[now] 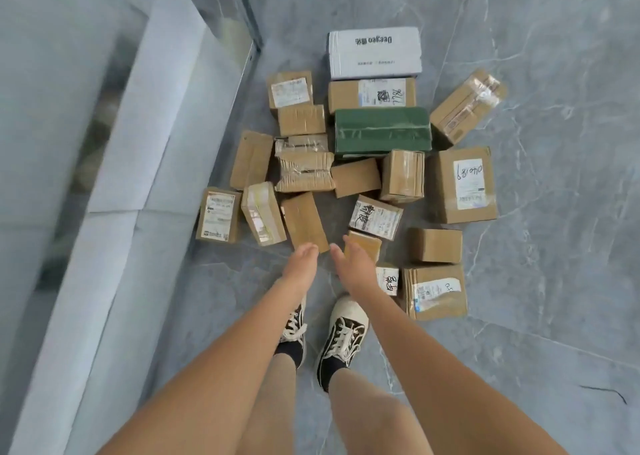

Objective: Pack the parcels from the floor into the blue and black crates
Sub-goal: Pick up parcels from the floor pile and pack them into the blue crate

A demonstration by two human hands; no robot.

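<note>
Hidden or unclear: we find the label print on most parcels (363, 163) too blurred to read; only "Deeyeo", upside down, on the white box (374, 52) is legible.
Cut off: we see both forearms run out of frame at 6 o'clock; the pale ledge (114, 212) at 9 o'clock is cropped by the left edge.
Covered: our right hand (353, 264) overlaps a small brown parcel (365, 245) and part of a labelled small parcel (388, 279) at its 4 o'clock.
Crates: we see none in this view.
Parcels: we count a loose heap on the grey marbled floor (536, 281), spreading from the centre to 12 o'clock.
Green parcel (382, 132): mid-heap, below a brown labelled box, well apart from both hands.
Left hand (301, 260): released, fingers straight and reaching toward 12 o'clock, holding nothing.
Left hand vs parcels: fingertips just below a plain brown long parcel (304, 220); we cannot tell if they touch.
Right hand: released, fingers extended, grasping nothing.
Right hand vs parcels: the scribbled-label parcel (375, 217) lies at its 1 o'clock, near.
Feet: black-and-white sneakers (343, 336) at 6 o'clock of the heap, standing on the floor.
</note>
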